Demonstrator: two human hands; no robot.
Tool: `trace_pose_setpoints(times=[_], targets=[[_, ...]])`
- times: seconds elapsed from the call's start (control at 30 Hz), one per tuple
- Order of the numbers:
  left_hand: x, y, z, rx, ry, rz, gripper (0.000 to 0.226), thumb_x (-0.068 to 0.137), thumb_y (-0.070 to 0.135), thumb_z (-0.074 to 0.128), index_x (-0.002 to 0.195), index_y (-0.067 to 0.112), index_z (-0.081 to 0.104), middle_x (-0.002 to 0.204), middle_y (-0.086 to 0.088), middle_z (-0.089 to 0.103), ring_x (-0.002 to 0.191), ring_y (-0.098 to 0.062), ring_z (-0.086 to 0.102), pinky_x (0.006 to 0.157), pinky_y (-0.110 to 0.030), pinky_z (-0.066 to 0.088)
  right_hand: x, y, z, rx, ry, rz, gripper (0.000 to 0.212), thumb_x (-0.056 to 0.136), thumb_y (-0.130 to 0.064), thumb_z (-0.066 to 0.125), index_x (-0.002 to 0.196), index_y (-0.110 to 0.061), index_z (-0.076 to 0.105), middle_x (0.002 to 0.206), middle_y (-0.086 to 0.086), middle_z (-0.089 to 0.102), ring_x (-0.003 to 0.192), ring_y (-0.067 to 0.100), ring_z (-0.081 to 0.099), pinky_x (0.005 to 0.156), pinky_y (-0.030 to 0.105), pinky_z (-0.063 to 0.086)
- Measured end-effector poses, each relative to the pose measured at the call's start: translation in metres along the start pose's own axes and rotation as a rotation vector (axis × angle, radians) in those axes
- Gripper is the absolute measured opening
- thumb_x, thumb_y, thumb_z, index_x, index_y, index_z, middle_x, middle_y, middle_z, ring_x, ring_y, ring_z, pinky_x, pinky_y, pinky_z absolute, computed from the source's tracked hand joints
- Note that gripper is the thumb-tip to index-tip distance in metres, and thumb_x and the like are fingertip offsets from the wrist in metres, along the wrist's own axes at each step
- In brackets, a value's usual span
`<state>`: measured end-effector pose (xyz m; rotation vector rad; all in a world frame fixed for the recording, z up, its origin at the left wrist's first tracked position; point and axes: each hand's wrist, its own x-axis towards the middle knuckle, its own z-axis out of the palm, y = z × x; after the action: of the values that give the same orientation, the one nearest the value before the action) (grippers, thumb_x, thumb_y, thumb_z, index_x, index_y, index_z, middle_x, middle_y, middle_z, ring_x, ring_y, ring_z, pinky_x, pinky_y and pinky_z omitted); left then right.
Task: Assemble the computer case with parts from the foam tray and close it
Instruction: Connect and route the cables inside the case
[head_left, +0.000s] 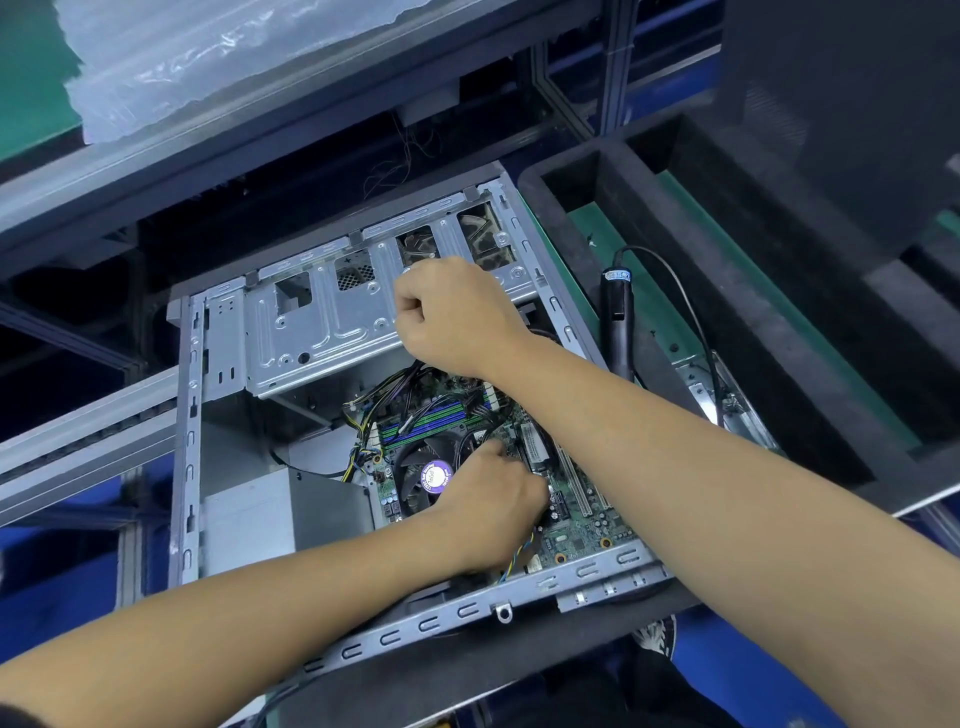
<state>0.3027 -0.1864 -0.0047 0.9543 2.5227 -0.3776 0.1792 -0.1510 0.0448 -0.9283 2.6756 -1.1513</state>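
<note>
The open computer case (189, 415) lies on its side in front of me. Inside it are the motherboard (582, 525), a CPU fan (421, 478) and green and blue memory slots (431, 415). My right hand (457, 317) is curled in a fist on the near right edge of the silver drive cage (311, 332) and seems to grip it. My left hand (493, 493) reaches down beside the fan. Its bent fingers are at a black cable (467, 436), and the fingertips are partly hidden. The black foam tray (649, 218) stands to the right.
A black electric screwdriver (615, 322) with its cord lies in the foam tray, with a metal bracket (727, 400) beside it. A large dark panel (841, 104) stands at the back right. Clear plastic wrap (208, 57) lies on the upper shelf. Aluminium frame rails (78, 447) run on the left.
</note>
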Motion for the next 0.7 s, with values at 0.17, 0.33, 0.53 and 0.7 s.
trace_pose_setpoints(times=[0.17,0.33,0.53,0.7], targets=[[-0.002,-0.0004,0.0012,0.024,-0.008,0.0,0.008,0.081,0.016,0.055,0.073,0.019,0.055,0.074,-0.008,0.063,0.066,-0.023,0.051,0.071,-0.032,0.017,0.0002,-0.0003,-0.0001,0.005,0.001,-0.004,0.031,0.079,-0.005,0.05,0.057,-0.022,0.036,0.071,0.004,0.058,0.066,0.021,0.05,0.051,0.025,0.033],[-0.0017,0.0007,0.0019,0.043,-0.015,0.015,0.009,0.082,0.017,0.055,0.077,0.018,0.062,0.073,-0.006,0.062,0.072,-0.023,0.055,0.072,-0.033,0.019,-0.0004,-0.0003,-0.0002,0.006,-0.002,-0.004,0.031,0.08,-0.005,0.051,0.057,-0.021,0.037,0.07,0.002,0.055,0.065,0.021,0.049,0.052,0.026,0.033],[-0.0022,-0.0002,0.0014,0.039,-0.017,0.018,0.009,0.082,0.014,0.055,0.077,0.018,0.061,0.073,-0.005,0.061,0.073,-0.023,0.054,0.073,-0.034,0.02,-0.0004,-0.0006,-0.0006,0.013,-0.003,0.0,0.032,0.08,-0.005,0.051,0.057,-0.022,0.036,0.069,0.001,0.054,0.065,0.02,0.049,0.052,0.025,0.031],[-0.002,-0.0006,0.0006,0.032,-0.023,0.008,0.007,0.083,0.022,0.058,0.077,0.018,0.061,0.074,-0.004,0.061,0.073,-0.023,0.053,0.071,-0.033,0.017,-0.0003,-0.0005,0.0001,0.019,-0.002,0.008,0.031,0.08,-0.006,0.051,0.057,-0.021,0.037,0.068,0.001,0.052,0.064,0.02,0.048,0.051,0.025,0.032]])
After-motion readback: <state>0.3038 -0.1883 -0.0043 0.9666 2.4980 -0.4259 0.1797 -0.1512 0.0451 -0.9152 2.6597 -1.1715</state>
